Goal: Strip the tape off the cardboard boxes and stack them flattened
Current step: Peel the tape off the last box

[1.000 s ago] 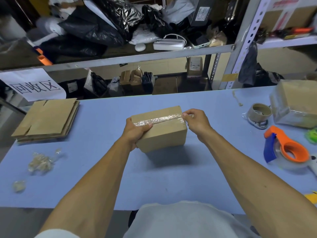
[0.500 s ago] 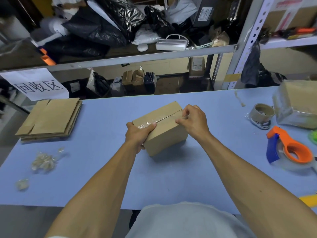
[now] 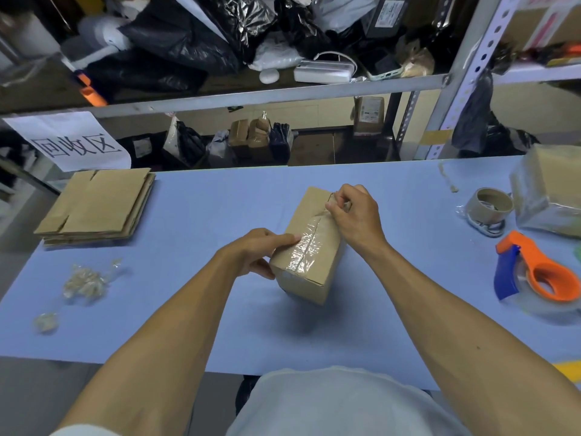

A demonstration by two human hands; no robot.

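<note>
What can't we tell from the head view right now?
- Whether the right hand has the tape end pinched: its curled fingers cover the far end of the box.
- Box underside: faces the table.
- Tape dispenser roll: partly cut off at the right edge.
- Left hand fingertips: hidden behind the box.

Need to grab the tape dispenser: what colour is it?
Orange with a blue part, the tape dispenser shows in the head view.

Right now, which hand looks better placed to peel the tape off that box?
The right hand: its fingers already pinch at the far end of the clear tape on the box. The left hand grips the near end, steadying it.
</note>
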